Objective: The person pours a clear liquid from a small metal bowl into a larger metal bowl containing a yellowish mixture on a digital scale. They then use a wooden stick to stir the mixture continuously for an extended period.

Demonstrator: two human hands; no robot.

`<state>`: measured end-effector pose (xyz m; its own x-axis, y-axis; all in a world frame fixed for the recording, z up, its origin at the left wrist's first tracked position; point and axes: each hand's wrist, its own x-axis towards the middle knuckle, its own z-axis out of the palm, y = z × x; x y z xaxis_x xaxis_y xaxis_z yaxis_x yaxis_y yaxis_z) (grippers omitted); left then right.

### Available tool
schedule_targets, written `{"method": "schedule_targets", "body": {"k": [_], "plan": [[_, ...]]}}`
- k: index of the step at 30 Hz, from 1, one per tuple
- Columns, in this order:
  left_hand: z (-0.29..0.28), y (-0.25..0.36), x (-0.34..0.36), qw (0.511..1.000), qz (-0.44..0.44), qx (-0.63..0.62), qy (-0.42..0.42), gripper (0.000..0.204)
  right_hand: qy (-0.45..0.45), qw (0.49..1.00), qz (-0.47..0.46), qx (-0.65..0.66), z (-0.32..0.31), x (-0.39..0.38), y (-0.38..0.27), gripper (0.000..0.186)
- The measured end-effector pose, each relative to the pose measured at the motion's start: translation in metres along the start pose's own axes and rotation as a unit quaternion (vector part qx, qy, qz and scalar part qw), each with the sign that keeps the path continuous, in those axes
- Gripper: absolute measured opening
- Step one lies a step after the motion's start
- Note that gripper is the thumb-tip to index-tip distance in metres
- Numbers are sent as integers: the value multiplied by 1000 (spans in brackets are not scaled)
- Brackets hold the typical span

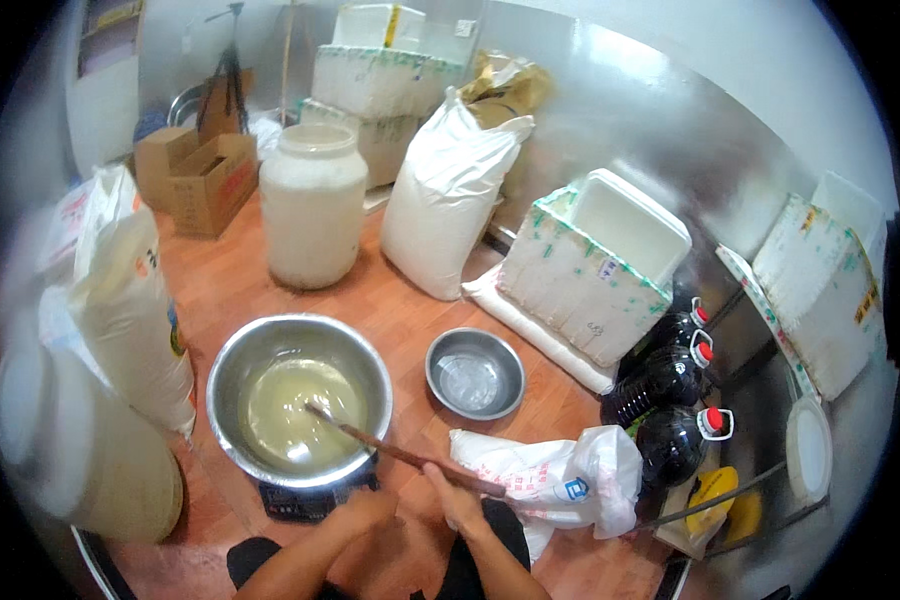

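A large steel bowl (222,400) holds a pale yellowish liquid (295,415). It stands on a black scale (295,503). My right hand (453,497) is closed around a brown wooden stick (395,450), whose far end dips into the liquid while the rest slants over the bowl's right rim. Just below the bowl, beside the scale, is my left hand (368,505); its fingers are too unclear to read. To the right of the bowl, a smaller steel basin (475,410) sits on the floor. A white printed bag (530,470) lies right of my right hand.
Left are a big plastic barrel (90,450) and a white sack (130,290). Behind stand a whitish barrel (313,215), cardboard box (213,185) and tall white sack (455,195). Foam boxes (580,285) and dark bottles with red caps (660,385) line the right.
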<state>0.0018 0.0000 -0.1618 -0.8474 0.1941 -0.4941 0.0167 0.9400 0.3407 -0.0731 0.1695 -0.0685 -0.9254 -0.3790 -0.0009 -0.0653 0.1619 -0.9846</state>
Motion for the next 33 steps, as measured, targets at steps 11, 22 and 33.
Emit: {"method": "schedule_targets", "body": {"k": [11,22,33], "plan": [[-12,5,-9,997,-30,-29,-60,63,-41,999,9,-7,1,-8,-16,28],[-36,19,-24,997,-17,-21,-69,67,-36,999,3,14,1,-5,-5,29],[-42,21,-28,996,-24,-34,-80,67,-38,999,0,22,2,-3,6,28]]}}
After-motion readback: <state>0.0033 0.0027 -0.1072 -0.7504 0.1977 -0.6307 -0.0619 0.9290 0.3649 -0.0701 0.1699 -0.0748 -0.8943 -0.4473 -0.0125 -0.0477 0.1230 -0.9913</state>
